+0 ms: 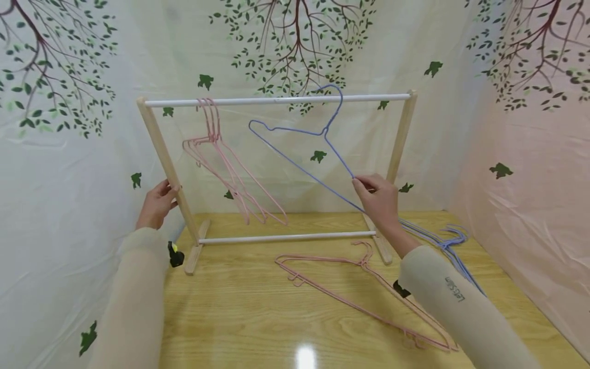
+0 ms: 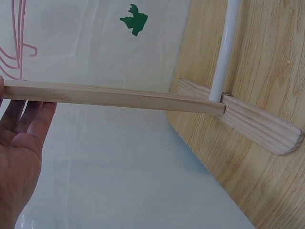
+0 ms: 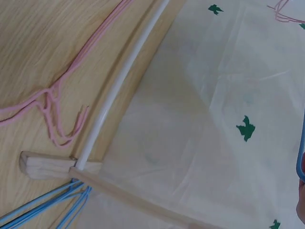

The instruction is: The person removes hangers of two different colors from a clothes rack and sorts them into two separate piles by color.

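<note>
My left hand (image 1: 156, 205) grips the left wooden post (image 1: 161, 146) of a hanger rack, fingers behind it in the left wrist view. With its thumb and fingers, my right hand (image 1: 380, 197) pinches a blue hanger (image 1: 325, 131) near its lower right corner. That hanger is tilted, and its hook curves above the rack's white top bar (image 1: 276, 100); whether hook and bar touch I cannot tell. Several pink hangers (image 1: 213, 137) hang from the bar's left part. In the right wrist view only an edge of the held blue hanger (image 3: 300, 164) shows.
Pink hangers (image 1: 364, 263) lie on the wooden table (image 1: 230, 307) before the rack. Several blue hangers (image 1: 446, 245) lie at the right, partly behind my right forearm. A white lower bar (image 1: 286, 237) joins the rack's feet. A patterned curtain (image 1: 369, 41) surrounds the table's back and sides.
</note>
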`<state>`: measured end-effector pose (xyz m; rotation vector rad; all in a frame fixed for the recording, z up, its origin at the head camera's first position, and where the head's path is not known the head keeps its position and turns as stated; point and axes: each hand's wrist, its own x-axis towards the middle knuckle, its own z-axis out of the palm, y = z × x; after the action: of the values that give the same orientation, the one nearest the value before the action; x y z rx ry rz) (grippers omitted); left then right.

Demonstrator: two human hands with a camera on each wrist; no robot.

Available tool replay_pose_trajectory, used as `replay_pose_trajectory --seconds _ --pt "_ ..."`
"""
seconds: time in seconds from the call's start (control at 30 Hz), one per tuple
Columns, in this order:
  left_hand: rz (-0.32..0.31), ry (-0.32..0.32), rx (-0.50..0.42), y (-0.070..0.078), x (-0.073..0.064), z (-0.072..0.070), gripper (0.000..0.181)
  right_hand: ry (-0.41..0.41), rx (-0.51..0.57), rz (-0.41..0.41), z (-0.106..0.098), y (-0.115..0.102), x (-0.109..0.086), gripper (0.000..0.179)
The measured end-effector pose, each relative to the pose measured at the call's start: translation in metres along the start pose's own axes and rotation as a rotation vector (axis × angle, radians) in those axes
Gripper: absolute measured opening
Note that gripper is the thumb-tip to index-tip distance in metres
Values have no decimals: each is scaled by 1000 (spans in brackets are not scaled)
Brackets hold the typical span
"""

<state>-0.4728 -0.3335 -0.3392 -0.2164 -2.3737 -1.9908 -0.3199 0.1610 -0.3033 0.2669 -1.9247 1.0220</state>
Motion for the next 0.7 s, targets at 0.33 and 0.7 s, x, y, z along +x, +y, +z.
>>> replay_pose_trajectory --seconds 0.33,0.7 --pt "2 11 10 0 -6 -1 57 37 -2 58 -58 -16 -28 13" --pt "8 20 12 2 -20 2 58 135 46 23 -112 27 -48 10"
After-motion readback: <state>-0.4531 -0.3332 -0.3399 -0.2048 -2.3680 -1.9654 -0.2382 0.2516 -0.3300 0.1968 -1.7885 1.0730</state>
